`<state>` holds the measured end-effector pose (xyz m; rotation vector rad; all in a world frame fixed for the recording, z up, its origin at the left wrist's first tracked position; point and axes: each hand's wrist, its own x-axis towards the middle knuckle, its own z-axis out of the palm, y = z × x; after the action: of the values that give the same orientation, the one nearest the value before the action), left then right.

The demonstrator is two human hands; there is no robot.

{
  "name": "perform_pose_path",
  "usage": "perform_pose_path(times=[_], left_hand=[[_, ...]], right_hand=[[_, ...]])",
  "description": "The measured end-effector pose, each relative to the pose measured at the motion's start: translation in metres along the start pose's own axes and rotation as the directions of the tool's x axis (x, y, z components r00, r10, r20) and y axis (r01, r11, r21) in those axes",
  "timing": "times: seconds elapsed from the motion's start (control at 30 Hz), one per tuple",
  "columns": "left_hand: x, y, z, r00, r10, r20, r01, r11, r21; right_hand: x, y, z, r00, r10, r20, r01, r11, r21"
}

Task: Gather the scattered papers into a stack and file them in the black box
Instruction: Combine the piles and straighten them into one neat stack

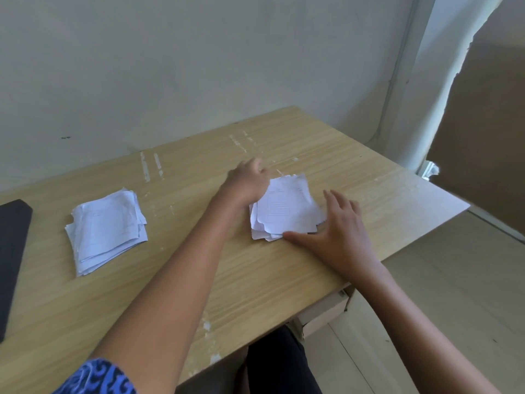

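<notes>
The left hand (pixel 250 182) curls over the right paper pile's (pixel 287 207) far-left edge; whether it grips, I cannot tell. The right hand (pixel 341 231) lies open-fingered against its near-right side

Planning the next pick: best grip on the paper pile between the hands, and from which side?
Probably pinch the near edge of the paper pile, coming from the person's side. Sheets fan out unevenly there and overhang, giving fingers a gap. The left hand already bears on the far-left corner and the right hand bounds the right edge, so squeeze inward first to square it.
</notes>
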<state>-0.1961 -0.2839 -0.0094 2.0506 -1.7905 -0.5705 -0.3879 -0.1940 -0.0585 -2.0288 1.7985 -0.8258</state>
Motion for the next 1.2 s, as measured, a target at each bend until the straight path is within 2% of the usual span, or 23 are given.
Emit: perform_pose_path(times=[0.07,0.13,0.3,0.47,0.67,0.73,0.83,0.93,1.07,1.2], left_hand=[[-0.013,-0.009,0.000,0.977,-0.170,-0.125,0.191,0.966,0.175],[-0.033,-0.009,0.009,0.958,-0.248,-0.144,0.279,0.924,0.263],[-0.046,0.013,0.047,0.975,-0.165,-0.149,0.197,0.951,0.239],[-0.046,0.033,0.046,0.966,-0.192,-0.171,0.222,0.959,0.174],[-0.043,0.013,0.024,0.963,-0.262,-0.068,0.240,0.943,-0.231],[-0.045,0.012,0.020,0.969,-0.246,-0.022,0.236,0.947,-0.216],[-0.050,0.017,0.023,0.973,-0.228,-0.029,0.227,0.973,-0.038],[-0.058,0.025,0.032,0.984,-0.165,-0.074,0.163,0.986,-0.032],[-0.066,0.038,0.042,0.994,-0.034,-0.104,0.018,0.989,-0.147],[-0.073,0.029,0.042,0.969,0.084,-0.232,-0.161,0.927,-0.339]], right_hand=[[0.001,0.003,0.004,0.999,0.040,-0.008,-0.040,0.999,-0.032],[0.001,0.003,0.007,0.999,0.033,-0.001,-0.033,0.994,-0.109],[-0.001,0.000,0.010,1.000,-0.014,0.016,0.016,0.985,-0.171],[-0.003,-0.001,0.008,0.998,-0.035,0.060,0.045,0.986,-0.163],[-0.004,-0.002,0.006,0.998,-0.036,0.056,0.045,0.984,-0.170],[-0.004,-0.001,0.007,0.998,-0.035,0.057,0.044,0.986,-0.161],[-0.002,0.001,0.008,0.996,-0.084,0.029,0.087,0.987,-0.137],[-0.001,0.003,0.008,0.996,-0.081,0.042,0.085,0.991,-0.107],[0.000,0.006,0.012,0.994,-0.082,0.067,0.090,0.988,-0.126],[0.001,0.007,0.011,0.993,-0.069,0.091,0.077,0.993,-0.090]])
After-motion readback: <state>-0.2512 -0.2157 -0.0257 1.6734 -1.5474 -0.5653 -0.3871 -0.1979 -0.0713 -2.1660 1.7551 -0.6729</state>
